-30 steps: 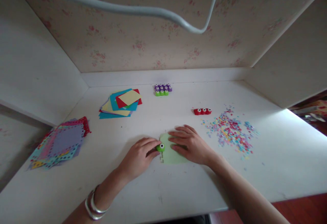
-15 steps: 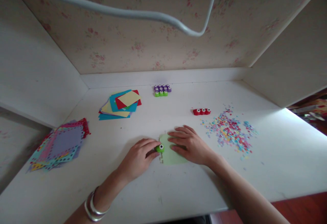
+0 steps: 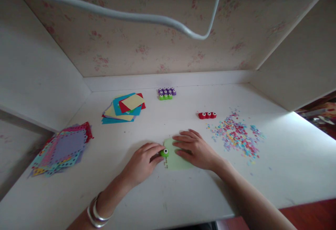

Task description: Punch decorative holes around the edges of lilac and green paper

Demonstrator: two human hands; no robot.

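Note:
My left hand (image 3: 143, 161) pinches a small green craft punch (image 3: 164, 153) with a white button on top, fingers on one side and thumb on the other. The punch sits at the left edge of a pale green sheet of paper (image 3: 178, 161). Below the punch, small cut-outs run along that edge. My right hand (image 3: 196, 149) lies flat on the sheet with its fingers spread, covering the upper right part.
Several red punches (image 3: 207, 115) stand beyond my right hand; purple and green punches (image 3: 167, 93) are grouped at the back. Coloured paper confetti (image 3: 238, 132) is scattered right. Plain coloured sheets (image 3: 126, 107) and edge-punched sheets (image 3: 68, 144) lie left. A white cable (image 3: 157, 19) hangs overhead.
The whole view has shifted very slightly downward. Both hands, the green punch and the sheet keep their places relative to one another.

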